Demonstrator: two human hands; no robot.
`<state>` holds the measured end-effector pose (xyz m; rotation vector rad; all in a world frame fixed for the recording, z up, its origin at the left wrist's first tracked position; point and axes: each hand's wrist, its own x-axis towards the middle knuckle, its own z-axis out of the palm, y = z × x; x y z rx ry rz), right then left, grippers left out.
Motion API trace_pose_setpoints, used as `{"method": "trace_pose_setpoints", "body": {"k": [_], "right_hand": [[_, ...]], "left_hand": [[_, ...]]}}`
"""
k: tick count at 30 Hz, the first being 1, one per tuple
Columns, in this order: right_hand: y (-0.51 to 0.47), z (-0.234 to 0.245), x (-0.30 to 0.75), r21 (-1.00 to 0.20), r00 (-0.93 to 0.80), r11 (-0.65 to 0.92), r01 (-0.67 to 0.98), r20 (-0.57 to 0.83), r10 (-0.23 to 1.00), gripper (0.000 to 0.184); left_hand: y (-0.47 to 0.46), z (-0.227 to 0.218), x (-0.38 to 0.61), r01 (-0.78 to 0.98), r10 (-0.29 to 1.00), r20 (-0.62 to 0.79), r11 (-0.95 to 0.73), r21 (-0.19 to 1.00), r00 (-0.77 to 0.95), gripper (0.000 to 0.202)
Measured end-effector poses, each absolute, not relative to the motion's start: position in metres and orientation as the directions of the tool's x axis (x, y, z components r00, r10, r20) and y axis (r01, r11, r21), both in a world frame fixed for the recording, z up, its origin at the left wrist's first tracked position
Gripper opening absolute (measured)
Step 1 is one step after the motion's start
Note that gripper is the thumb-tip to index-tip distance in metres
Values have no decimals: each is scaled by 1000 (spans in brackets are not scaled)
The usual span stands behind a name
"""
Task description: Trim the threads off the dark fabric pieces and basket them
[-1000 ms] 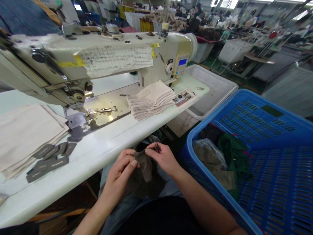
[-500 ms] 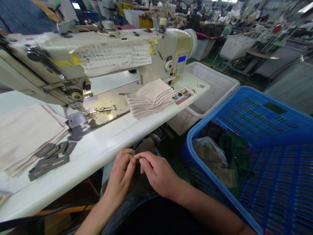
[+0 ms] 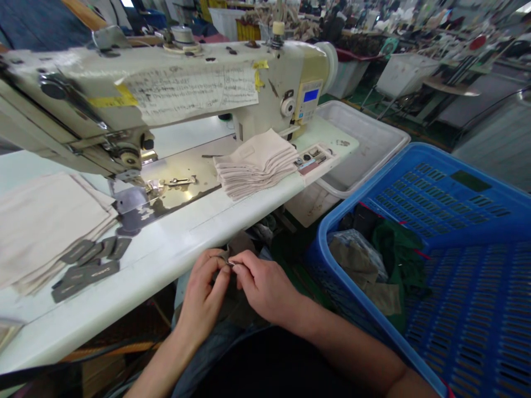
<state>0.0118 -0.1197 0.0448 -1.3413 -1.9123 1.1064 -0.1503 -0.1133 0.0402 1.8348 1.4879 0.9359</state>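
With fingers (image 3: 209,258) of the left hand (image 3: 201,298) drawn narrow, pinches a fold of grey-brown cloth (image 3: 226,255) against the thumb. Meets the fold from the right with the right hand (image 3: 265,284), likewise closed narrow, gripping a slim metal tool (image 3: 231,264). Cannot tell the tool's full shape, covered as by the fingers. Keeps both hands close together, fingertips almost meeting. Holds the cloth over the lap, just off the near edge of the white table (image 3: 203,221).

Notes on the table, far side, a sewing machine (image 3: 249,55) with a handwritten sheet (image 3: 191,91) taped along the arm and a blue display (image 3: 311,95) at right. Records, right of the needle area, a stack of pale folded pieces (image 3: 257,166), with a parts tray (image 3: 313,159) just beside. Records, at left, flat pale fabric (image 3: 45,221) in a layered pile, with dark grey tabs (image 3: 97,271) lying in an overlapping cluster at the near right edge.

Lists, at right, a blue basket (image 3: 326,243) containing green fabric (image 3: 398,243) and clear plastic (image 3: 352,239); beyond, a whitish tub (image 3: 373,130) just beside the basket.
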Motion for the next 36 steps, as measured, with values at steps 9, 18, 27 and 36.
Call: {"method": "trace_pose_setpoints", "body": {"k": [9,18,27,36], "right_hand": [[-115,46,18,-847,-397,207,489,-5,918,25],[-116,53,20,-767,-406,225,601,-51,913,27],[-115,54,23,-725,-444,288,625,-28,895,24],[-115,52,20,-684,-444,308,661,-25,896,25]], "left_hand": [[-115,37,-155,557,982,137,-187,809,131,28],[-115,38,-153,559,975,167,-221,799,146,27],[-116,37,-152,559,978,156,-205,804,135,30],[-116,35,-148,570,974,184,-225,790,129,28]]}}
